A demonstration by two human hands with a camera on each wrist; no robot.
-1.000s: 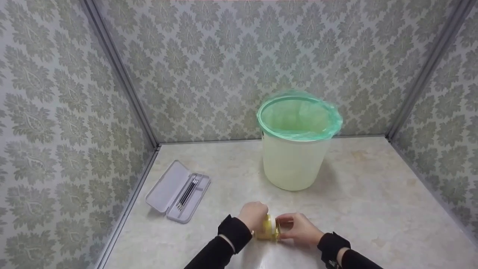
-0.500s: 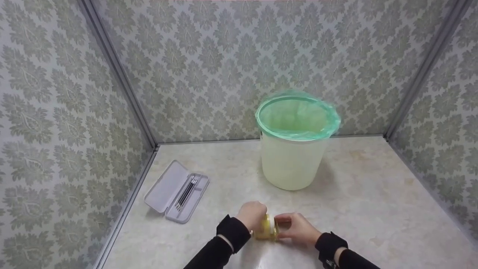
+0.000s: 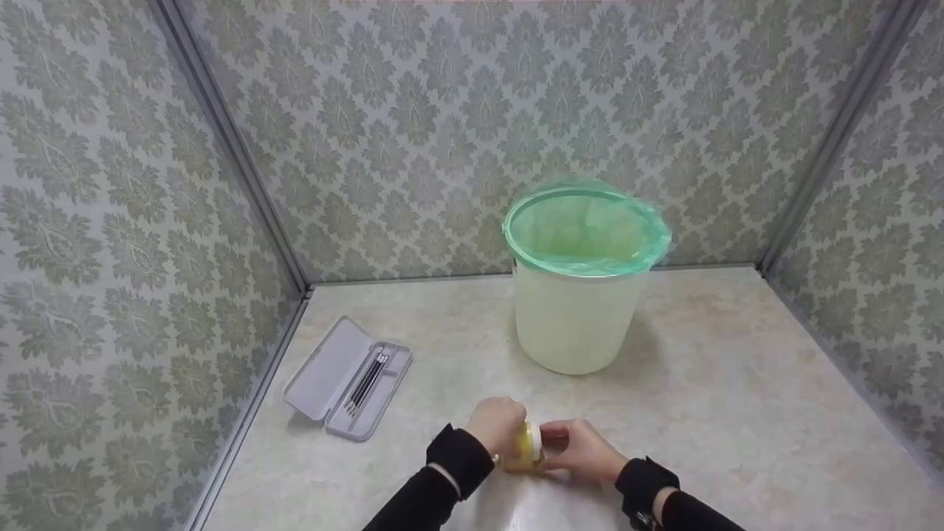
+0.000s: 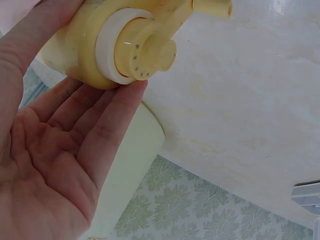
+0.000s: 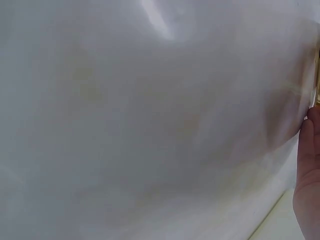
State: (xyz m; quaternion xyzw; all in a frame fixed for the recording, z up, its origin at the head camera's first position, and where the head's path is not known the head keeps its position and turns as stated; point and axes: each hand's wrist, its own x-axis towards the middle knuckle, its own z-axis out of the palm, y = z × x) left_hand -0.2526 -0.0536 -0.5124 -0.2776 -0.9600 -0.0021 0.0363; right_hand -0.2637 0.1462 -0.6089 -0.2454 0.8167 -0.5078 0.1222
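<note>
A yellow hand-crank pencil sharpener (image 3: 524, 450) lies low at the front of the table, between both hands. In the left wrist view its white ring, marked dial and crank arm with a knob (image 4: 214, 7) show plainly. My left hand (image 3: 496, 425) grips the sharpener's body, thumb on one side and fingers on the other. At its right end, my right hand (image 3: 582, 451) holds it between thumb and fingers, whose tips are partly hidden. Only a golden, see-through edge of the sharpener (image 5: 318, 82) appears beside the right hand (image 5: 309, 180) in the right wrist view.
Behind the hands stands a pale bin (image 3: 571, 321) with a green bag over its rim. To the left, an open pencil case (image 3: 324, 372) holds several dark pencils (image 3: 366, 383). Patterned walls (image 3: 413, 133) border the table (image 3: 708, 383) at the back and sides.
My right hand has moved slightly left, closer to the left hand. The see-through yellow part at the sharpener's right end shows less than before. My left hand keeps its grip.
</note>
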